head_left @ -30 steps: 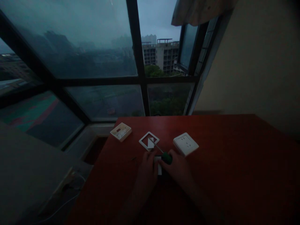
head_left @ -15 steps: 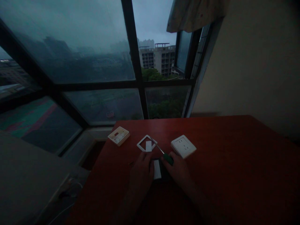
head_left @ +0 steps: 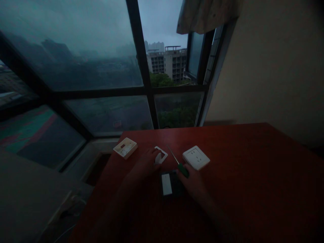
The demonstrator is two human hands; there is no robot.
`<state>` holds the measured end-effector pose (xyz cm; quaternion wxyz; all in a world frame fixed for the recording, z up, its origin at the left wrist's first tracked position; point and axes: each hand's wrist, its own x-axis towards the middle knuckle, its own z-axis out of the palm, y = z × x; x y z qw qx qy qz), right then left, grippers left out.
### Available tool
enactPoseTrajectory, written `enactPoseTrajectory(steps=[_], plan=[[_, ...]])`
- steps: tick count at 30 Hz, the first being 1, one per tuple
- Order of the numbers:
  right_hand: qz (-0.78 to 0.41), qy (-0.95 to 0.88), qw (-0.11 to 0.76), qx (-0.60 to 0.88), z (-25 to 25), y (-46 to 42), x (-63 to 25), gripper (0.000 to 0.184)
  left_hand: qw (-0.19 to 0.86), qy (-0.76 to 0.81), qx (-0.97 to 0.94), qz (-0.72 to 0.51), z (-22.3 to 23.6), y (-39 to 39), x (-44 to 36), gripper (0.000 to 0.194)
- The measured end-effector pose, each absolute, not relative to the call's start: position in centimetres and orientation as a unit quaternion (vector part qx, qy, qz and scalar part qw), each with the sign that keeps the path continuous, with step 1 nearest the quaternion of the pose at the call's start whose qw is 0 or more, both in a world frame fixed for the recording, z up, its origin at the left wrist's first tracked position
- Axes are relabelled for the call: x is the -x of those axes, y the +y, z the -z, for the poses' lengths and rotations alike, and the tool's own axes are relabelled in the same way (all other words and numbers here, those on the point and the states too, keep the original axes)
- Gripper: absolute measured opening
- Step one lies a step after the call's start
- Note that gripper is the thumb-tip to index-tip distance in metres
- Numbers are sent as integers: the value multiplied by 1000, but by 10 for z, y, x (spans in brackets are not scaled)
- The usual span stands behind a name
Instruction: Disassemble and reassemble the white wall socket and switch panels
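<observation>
While the left hand (head_left: 146, 161) reaches across to the white frame (head_left: 165, 157) at the middle of the table, its thumb and fingers appear to pinch a small white plate (head_left: 158, 158), which stands tilted at the frame's near-left side; the dim light hides the exact contact. Just nearer lies a dark block (head_left: 177, 185) with a white strip (head_left: 166, 184) along its left part. The right hand (head_left: 191, 179) is at the block's right side, fingers wrapped around the green handle of a screwdriver (head_left: 182, 169), whose shaft points far and left, its tip between the frame and the socket unit (head_left: 196, 157). Whether that hand also touches the block, I cannot tell.

To handle the plate well, it seems best to hold it by opposite edges, with light pressure, and to raise it clear of the frame so neither drags the other. The screwdriver tip is near the left fingers, so it would be wise to keep it angled away.

Farther out, the socket unit lies to the right, an open white box (head_left: 125, 147) sits at the table's (head_left: 240, 162) far-left edge, and a window (head_left: 106, 94) stands beyond.
</observation>
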<state>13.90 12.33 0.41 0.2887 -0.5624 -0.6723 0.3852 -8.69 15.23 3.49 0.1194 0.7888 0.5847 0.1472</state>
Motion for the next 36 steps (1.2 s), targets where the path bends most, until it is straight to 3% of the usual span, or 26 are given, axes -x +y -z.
enactPoseTrajectory(steps=[10, 18, 36], plan=[[-392, -664, 303, 560, -5, 122, -138, 22, 98, 610, -764, -185, -49, 139, 75, 62], [-382, -662, 326, 556, -2, 123, -139, 25, 157, 538, -804, -199, -41, 81, 31, 75], [-402, -677, 301, 538, -3, 120, -148, 24, 178, 541, -783, -250, -28, 77, 24, 76]])
